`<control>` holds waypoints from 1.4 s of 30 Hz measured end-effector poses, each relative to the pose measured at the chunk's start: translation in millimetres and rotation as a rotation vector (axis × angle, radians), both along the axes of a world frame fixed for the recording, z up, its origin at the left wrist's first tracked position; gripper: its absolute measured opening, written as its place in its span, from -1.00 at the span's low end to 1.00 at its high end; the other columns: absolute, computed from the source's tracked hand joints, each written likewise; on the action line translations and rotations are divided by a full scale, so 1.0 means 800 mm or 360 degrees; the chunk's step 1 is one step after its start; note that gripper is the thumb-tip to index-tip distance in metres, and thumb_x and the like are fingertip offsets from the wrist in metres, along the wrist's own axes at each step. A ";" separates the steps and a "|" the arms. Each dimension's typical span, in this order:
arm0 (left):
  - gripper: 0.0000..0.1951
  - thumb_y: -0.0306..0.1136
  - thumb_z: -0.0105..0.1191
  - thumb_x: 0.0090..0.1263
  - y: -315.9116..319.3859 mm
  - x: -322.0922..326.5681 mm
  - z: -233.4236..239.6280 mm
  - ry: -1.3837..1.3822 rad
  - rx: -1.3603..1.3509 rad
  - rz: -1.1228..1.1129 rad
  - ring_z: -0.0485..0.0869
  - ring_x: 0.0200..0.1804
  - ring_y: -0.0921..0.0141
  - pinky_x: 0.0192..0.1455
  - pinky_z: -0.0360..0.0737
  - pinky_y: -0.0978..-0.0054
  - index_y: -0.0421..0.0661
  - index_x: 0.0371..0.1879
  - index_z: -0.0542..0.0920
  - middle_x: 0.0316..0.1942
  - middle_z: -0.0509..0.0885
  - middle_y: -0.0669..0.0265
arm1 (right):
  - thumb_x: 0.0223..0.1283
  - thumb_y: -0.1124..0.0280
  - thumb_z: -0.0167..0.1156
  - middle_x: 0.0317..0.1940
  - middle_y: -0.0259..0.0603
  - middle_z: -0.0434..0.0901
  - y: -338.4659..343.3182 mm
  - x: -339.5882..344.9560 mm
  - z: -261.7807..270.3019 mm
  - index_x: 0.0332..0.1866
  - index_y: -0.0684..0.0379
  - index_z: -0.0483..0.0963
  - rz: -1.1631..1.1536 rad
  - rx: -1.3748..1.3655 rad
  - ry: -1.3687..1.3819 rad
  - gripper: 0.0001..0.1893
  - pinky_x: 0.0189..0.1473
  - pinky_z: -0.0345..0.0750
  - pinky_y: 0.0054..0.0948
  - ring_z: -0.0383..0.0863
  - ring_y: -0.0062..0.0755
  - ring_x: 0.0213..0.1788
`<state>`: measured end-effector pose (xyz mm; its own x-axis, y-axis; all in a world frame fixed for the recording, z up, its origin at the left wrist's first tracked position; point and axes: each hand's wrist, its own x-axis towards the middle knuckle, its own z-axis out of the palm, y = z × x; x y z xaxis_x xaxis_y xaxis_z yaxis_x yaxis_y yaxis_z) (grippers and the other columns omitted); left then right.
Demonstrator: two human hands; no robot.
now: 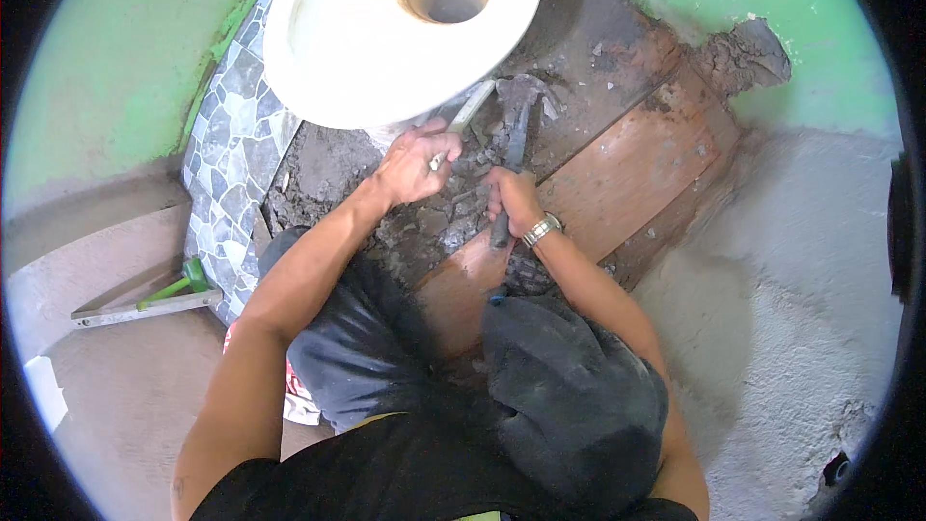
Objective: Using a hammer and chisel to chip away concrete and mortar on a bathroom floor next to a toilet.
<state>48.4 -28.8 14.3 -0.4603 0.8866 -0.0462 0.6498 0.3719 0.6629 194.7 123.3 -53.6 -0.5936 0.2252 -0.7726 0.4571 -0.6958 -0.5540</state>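
My left hand (416,163) is closed around a pale, narrow bar-like tool (472,107), whose far end reaches towards the rim of a white ceramic toilet bowl (347,51). What kind of tool it is, I cannot tell. In my right hand (512,199), which wears a metal watch at the wrist, is the dark handle of a claw hammer (517,137). The hammer's head lies low over the rubble, just right of the bar's tip. Broken mortar and grey rubble (448,221) cover the floor beneath both hands.
Stone-patterned tiles (242,123) run along the left, beside a green wall (123,51). Reddish-brown tiles (629,181) lie to the right of the rubble. A green-handled tool (192,276) and a metal strip (152,310) rest at the left. The right green wall has a broken patch (752,58).
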 end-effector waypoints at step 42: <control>-0.88 -0.56 0.02 0.12 0.039 0.010 -0.004 -0.0441 0.0163 0.0490 0.57 -0.07 0.12 0.09 0.48 0.24 -0.11 -0.36 0.46 -0.27 0.55 0.15 | 0.13 0.44 0.21 -0.72 -0.39 0.32 0.078 -0.033 0.052 -0.57 0.10 0.37 0.0009 0.0126 0.0066 -0.78 -0.70 0.30 -0.39 0.33 -0.50 -0.73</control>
